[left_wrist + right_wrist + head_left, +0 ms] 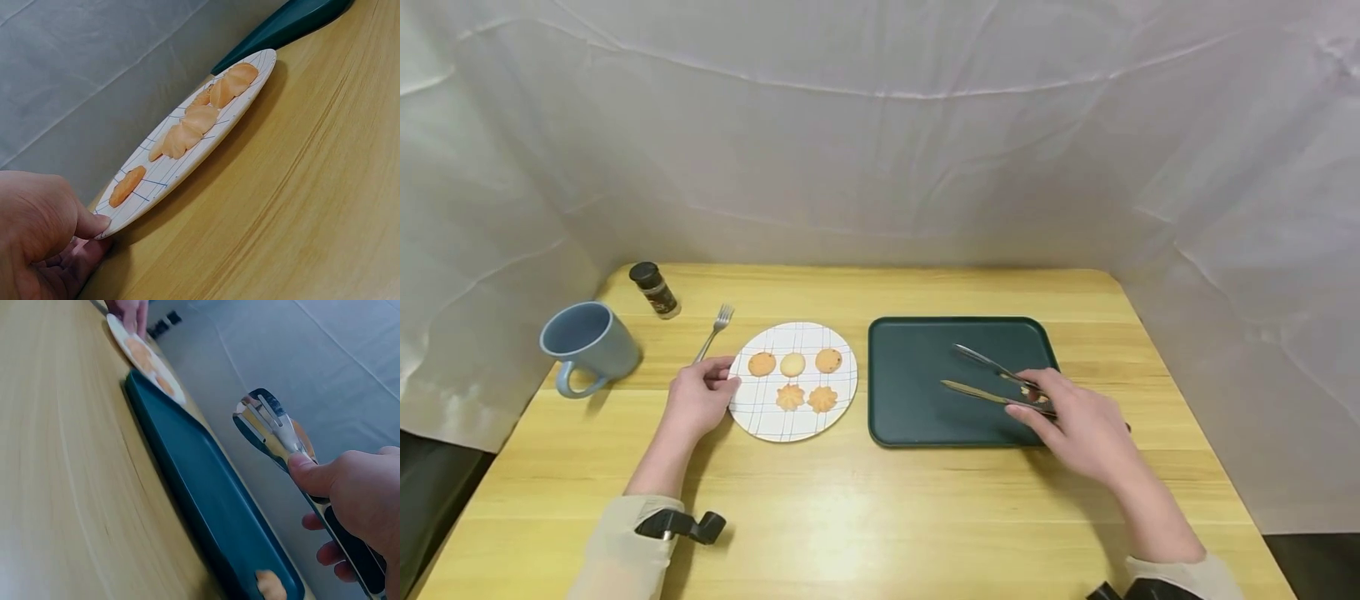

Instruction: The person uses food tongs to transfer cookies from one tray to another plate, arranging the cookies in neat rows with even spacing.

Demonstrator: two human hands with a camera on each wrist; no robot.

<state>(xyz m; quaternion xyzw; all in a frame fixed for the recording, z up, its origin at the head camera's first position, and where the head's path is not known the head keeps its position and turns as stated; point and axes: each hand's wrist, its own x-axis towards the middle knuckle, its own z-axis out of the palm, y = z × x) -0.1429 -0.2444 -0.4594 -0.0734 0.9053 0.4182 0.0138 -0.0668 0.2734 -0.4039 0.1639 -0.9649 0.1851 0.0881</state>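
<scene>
My left hand (702,398) pinches the left rim of a round white plate (752,421) with a checked pattern, thumb on top and fingers below. Several cookies (128,185) lie on the plate, some round and some flower-shaped. My right hand (1082,421) holds metal serving tongs (981,390) over the right part of a dark green tray (917,417). The tongs' two arms are spread, with nothing between their tips. One cookie (270,585) lies at the tray's right end, partly hidden in the head view by the tongs and fingers.
A blue mug (598,346) stands at the table's left side. Behind it is a black-capped seasoning jar (656,292). A fork (715,330) lies between the jar and the plate, its handle running toward my left hand. White cloth (880,167) hangs behind the wooden table.
</scene>
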